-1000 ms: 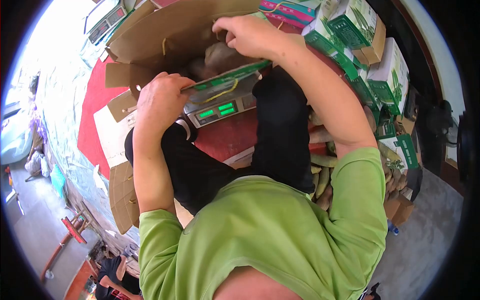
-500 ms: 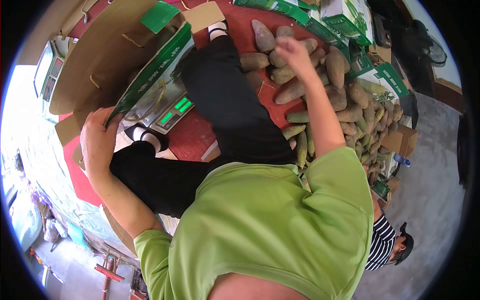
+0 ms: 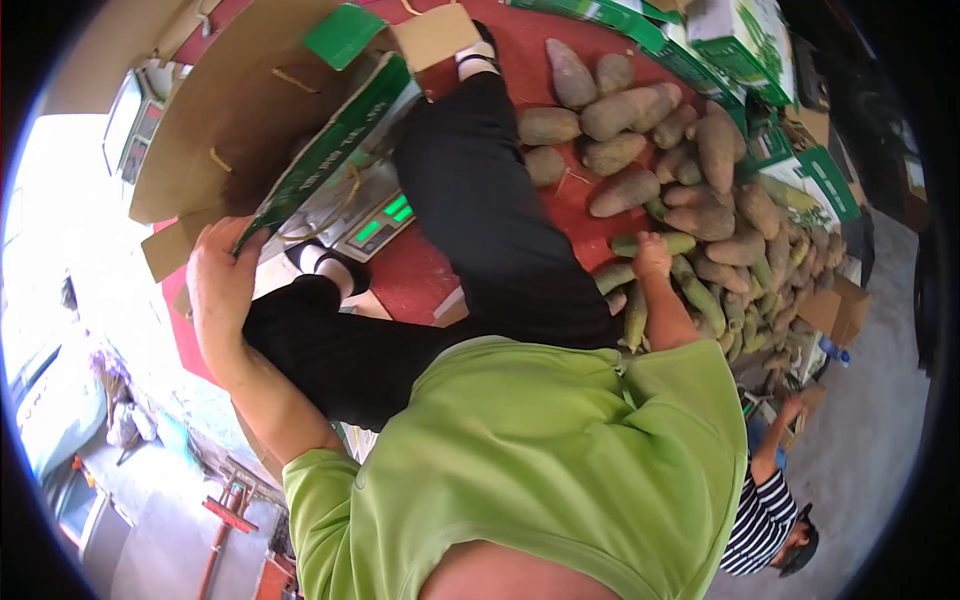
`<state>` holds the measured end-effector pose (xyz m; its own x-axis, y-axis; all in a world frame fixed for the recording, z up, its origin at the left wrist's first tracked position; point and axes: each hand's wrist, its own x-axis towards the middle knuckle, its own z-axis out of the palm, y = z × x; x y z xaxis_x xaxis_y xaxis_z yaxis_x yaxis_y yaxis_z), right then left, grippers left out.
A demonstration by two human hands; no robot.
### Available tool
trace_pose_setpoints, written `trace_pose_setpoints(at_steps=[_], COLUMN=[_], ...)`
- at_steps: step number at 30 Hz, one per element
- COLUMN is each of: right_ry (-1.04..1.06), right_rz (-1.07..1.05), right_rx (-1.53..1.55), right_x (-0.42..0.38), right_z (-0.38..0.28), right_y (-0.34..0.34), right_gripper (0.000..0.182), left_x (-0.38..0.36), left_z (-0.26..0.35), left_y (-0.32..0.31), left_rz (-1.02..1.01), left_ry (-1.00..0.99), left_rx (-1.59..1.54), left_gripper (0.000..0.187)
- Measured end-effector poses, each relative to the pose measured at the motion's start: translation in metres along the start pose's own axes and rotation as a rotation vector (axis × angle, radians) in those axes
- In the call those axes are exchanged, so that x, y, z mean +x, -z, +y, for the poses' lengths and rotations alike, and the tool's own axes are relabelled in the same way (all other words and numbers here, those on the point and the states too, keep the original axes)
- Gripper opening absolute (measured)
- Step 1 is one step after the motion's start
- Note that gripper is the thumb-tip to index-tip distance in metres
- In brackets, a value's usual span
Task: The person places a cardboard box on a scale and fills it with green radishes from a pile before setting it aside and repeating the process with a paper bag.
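Grey, seemingly concrete floor (image 3: pixel 880 400)

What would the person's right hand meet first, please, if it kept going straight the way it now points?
The right hand already rests on a greenish tuber at the edge of the pile of tubers. Going straight on, it would probably meet the brown tubers just beyond; depth is unclear.

My left hand (image 3: pixel 222 275) grips the edge of the green-printed carton flap (image 3: pixel 330 150) above the scale (image 3: pixel 375 215) with its lit green display. My right hand (image 3: pixel 652 257) closes around a greenish tuber (image 3: pixel 652 243) in the pile of brown tubers (image 3: pixel 700 190) on the red mat (image 3: pixel 410 275).
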<state>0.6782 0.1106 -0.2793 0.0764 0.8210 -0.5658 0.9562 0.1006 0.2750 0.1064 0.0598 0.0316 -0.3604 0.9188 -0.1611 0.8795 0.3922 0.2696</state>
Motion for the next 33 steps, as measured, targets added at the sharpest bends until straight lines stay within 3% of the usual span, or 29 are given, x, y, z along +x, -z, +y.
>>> trace_pose_setpoints(at_steps=[5,8,10,14,17,21,30,33], right_ry=[0.108,0.165,0.114,0.135,0.123,0.131,0.234,0.192], right_rz=[-0.006,-0.129,-0.346,-0.329,-0.256,-0.23,-0.272,-0.275], right_rx=[-0.161,-0.262,-0.324,-0.439,-0.48,-0.48,-0.556,-0.38], right_x=[0.026,0.032,0.03,0.018,0.023,0.033,0.019,0.024], right_z=[0.007,0.005,-0.002,-0.015,-0.018,-0.014,-0.027,-0.031], right_y=[0.024,0.025,0.032,0.036,0.012,-0.022,0.007,0.007], right_gripper=[0.046,0.051,0.055,0.054,0.032,0.025,0.034,0.044], left_x=[0.001,0.001,0.001,0.003,0.003,0.002,0.0,-0.001], left_z=[-0.002,0.002,0.002,0.001,0.0,-0.001,-0.002,-0.004], left_y=[0.0,0.003,0.002,0.003,0.003,0.004,0.005,0.004], left_rz=[-0.02,-0.024,0.018,-0.013,-0.019,-0.029,-0.03,-0.012], left_ry=[-0.016,0.02,0.031,0.033,0.04,0.024,0.014,-0.004], left_rx=[0.006,-0.008,-0.036,-0.036,-0.023,-0.03,-0.012,-0.035], left_gripper=[0.015,0.015,0.013,0.014,0.014,0.014,0.016,0.016])
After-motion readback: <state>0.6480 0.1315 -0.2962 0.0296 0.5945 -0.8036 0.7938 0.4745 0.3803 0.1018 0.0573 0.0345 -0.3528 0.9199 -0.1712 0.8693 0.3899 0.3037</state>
